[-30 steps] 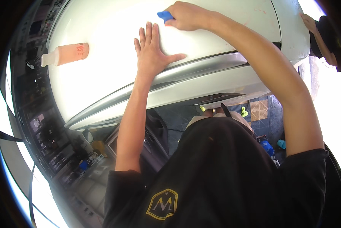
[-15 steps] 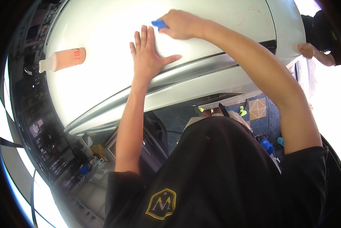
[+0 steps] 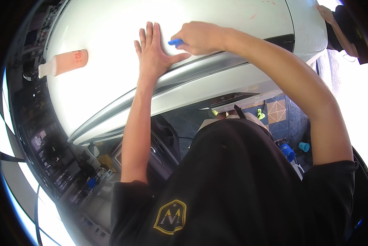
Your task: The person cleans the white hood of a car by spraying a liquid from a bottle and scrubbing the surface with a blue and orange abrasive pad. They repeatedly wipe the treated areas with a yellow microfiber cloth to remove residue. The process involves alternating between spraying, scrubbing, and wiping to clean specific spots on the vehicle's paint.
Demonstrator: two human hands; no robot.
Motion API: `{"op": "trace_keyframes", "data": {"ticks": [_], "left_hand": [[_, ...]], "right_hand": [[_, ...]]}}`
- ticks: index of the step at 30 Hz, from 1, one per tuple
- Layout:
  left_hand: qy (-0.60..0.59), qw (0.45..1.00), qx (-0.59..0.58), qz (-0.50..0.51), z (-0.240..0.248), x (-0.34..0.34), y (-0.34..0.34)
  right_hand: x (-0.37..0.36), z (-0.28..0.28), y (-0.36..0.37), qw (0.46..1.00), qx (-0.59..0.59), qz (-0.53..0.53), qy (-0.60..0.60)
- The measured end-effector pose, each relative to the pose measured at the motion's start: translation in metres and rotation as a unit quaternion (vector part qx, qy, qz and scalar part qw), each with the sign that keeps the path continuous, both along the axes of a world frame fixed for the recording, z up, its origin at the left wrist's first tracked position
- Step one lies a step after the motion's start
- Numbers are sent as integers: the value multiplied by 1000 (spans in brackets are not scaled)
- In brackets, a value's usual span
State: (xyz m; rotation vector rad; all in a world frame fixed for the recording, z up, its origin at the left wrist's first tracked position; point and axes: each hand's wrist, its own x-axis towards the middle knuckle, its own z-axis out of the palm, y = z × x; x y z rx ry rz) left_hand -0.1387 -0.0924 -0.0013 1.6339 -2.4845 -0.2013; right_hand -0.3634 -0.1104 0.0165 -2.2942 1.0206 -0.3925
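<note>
My left hand (image 3: 154,60) lies flat on the white car roof (image 3: 106,30), its fingers spread and its thumb pointing right. Just to the right, my right hand (image 3: 201,37) is closed around a small blue piece (image 3: 176,42) and rests against the roof near its edge. Only one end of the blue piece sticks out from the fingers, so its full shape is hidden. A clear bottle of pinkish-orange liquid (image 3: 70,62) lies on its side on the roof, left of my left hand, with its neck toward the left.
A silver roof rail (image 3: 179,78) runs along the near side of the car. At the far right another person's hand (image 3: 326,14) touches the car. Below the open doorway are a patterned floor (image 3: 276,108), a blue container (image 3: 287,151) and a teal cup (image 3: 303,146).
My right hand has slid toward me across the roof with the blue piece. My left hand stays flat in about the same place. The other person's hand has moved farther away along the car.
</note>
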Motion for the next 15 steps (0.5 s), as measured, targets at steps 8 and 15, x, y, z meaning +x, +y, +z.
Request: {"op": "trace_keyframes", "data": {"ticks": [8, 15], "left_hand": [[-5, 1000, 10, 8, 7, 0, 1], [6, 1000, 18, 10, 5, -4, 2]], "right_hand": [[-6, 7, 3, 999, 9, -29, -36], [-13, 13, 8, 998, 5, -58, 2]]}}
